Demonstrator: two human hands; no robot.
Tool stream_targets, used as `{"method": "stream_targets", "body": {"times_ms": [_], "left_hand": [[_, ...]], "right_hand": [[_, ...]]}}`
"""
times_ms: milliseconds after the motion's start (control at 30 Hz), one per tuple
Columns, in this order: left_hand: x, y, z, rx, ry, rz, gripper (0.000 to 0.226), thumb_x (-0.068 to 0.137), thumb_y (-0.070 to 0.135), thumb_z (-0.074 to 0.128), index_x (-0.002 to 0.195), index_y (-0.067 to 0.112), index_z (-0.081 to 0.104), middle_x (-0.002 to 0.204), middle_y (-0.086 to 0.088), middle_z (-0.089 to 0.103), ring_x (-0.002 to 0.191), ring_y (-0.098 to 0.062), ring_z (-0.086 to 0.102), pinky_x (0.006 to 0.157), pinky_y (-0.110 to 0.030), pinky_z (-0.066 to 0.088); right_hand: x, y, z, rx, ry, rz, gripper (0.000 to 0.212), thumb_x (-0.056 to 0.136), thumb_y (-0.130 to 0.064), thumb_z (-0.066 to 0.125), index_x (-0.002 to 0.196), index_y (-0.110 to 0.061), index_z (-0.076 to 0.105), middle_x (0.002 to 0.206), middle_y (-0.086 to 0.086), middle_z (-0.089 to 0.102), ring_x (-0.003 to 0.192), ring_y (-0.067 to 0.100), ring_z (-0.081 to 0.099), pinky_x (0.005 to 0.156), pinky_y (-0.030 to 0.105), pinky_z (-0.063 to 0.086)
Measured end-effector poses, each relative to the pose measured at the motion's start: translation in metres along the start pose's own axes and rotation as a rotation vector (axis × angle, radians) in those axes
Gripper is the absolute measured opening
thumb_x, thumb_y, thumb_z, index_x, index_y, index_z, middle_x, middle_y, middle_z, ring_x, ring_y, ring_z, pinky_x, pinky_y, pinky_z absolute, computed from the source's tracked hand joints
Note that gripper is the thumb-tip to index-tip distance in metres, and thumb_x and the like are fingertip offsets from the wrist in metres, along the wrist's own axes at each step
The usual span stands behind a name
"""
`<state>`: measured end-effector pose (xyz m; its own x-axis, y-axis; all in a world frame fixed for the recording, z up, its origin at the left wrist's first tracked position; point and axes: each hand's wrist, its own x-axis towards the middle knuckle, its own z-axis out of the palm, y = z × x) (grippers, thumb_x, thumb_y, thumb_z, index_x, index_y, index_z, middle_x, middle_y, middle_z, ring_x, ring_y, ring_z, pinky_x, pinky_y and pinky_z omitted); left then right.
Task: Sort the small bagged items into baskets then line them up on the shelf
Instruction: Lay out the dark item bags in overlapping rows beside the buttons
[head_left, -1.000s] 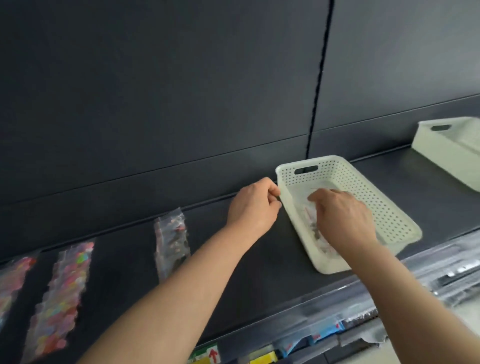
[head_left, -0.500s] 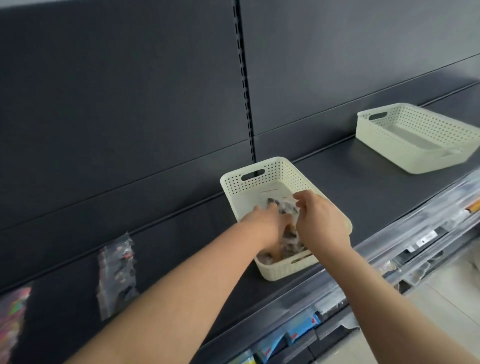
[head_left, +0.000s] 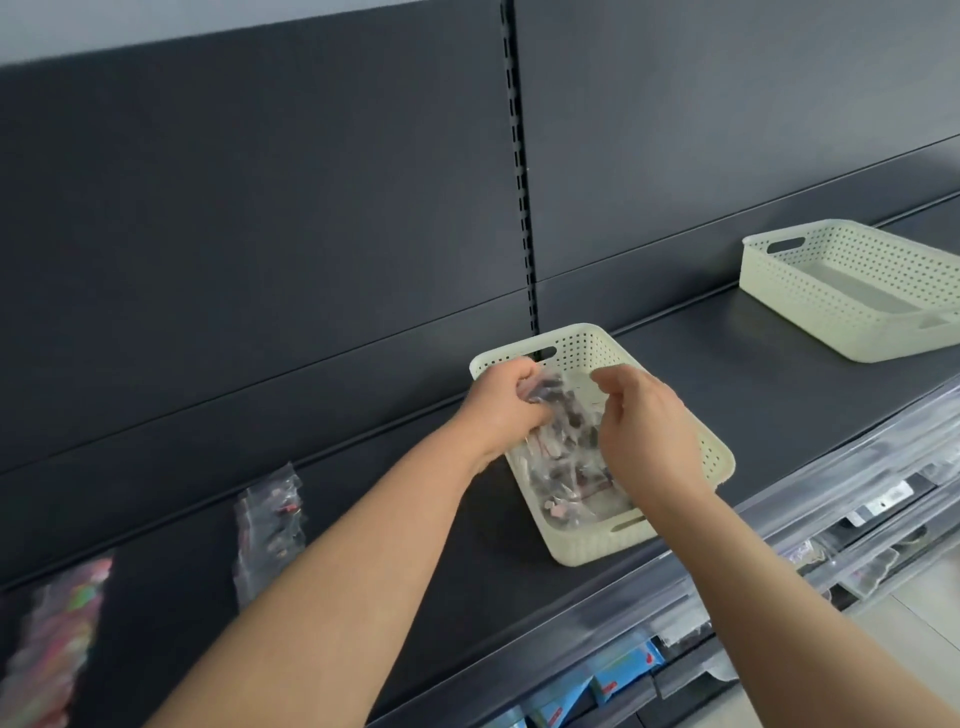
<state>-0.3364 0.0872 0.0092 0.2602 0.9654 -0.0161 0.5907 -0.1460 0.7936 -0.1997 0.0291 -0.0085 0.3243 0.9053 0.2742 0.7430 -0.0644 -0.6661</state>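
Dark shelf (head_left: 779, 395) backdrop, and from my remote seat both hands are in the near basket (head_left: 719, 460) now: left hand (head_left: 501, 402), off the rim, clamps the clear bags (head_left: 563, 452) while right fingers (head_left: 605, 375) pinch them (grip partly hidden), so sorting's mid-flow.

Shop: slotted gondola shelf (head_left: 753, 395), price rail (head_left: 852, 483).
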Motion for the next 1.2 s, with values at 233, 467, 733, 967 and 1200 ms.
{"method": "stream_targets", "body": {"times_ms": [233,467,733,967,1200], "left_hand": [[-0.03,-0.048,-0.089,-0.053,0.242,-0.095,0.018,0.076,-0.004,0.064,0.09,0.008,0.064,0.089,-0.016,0.069,0.078,-0.028,0.064,0.071,-0.046,0.056],[-0.073,-0.119,-0.073,0.301,0.26,-0.267,0.018,0.083,0.009,0.064,0.083,0.023,0.053,0.089,0.0,0.058,0.083,-0.022,0.056,0.063,-0.028,0.038],[-0.095,-0.123,-0.086,-0.098,-0.113,-0.256,0.074,0.08,-0.009,0.067,0.141,0.029,0.046,0.135,0.003,0.047,0.111,-0.013,0.054,0.089,-0.028,0.051],[-0.106,-0.148,-0.097,0.006,0.184,-0.476,0.021,0.087,0.012,0.067,0.108,0.016,0.064,0.097,0.001,0.065,0.082,-0.018,0.065,0.072,-0.032,0.059],[-0.115,-0.133,-0.088,0.556,0.049,-0.497,0.04,0.081,0.045,0.072,0.106,0.015,0.066,0.106,-0.002,0.067,0.102,-0.022,0.061,0.089,-0.036,0.052]], "right_hand": [[-0.021,-0.062,0.042,0.058,-0.043,-0.244,0.039,0.092,-0.003,0.042,0.126,-0.016,0.056,0.121,0.001,0.061,0.114,0.02,0.051,0.091,0.033,0.044],[-0.056,-0.08,0.093,-0.012,-0.339,-0.299,0.049,0.088,-0.001,0.045,0.134,-0.016,0.047,0.125,0.005,0.057,0.116,0.023,0.052,0.092,0.032,0.044],[-0.064,-0.074,0.111,-0.157,-0.42,-0.308,0.047,0.085,-0.009,0.052,0.131,-0.02,0.047,0.126,0.002,0.054,0.115,0.024,0.047,0.091,0.033,0.042],[-0.082,-0.072,0.127,-0.278,-0.522,-0.49,0.048,0.096,-0.029,0.041,0.143,-0.031,0.034,0.155,-0.009,0.023,0.141,0.019,0.021,0.107,0.041,0.03],[-0.073,-0.066,0.132,-0.463,-0.51,-0.406,0.043,0.094,-0.029,0.043,0.137,-0.032,0.042,0.15,-0.004,0.025,0.137,0.024,0.025,0.104,0.045,0.031]]}}
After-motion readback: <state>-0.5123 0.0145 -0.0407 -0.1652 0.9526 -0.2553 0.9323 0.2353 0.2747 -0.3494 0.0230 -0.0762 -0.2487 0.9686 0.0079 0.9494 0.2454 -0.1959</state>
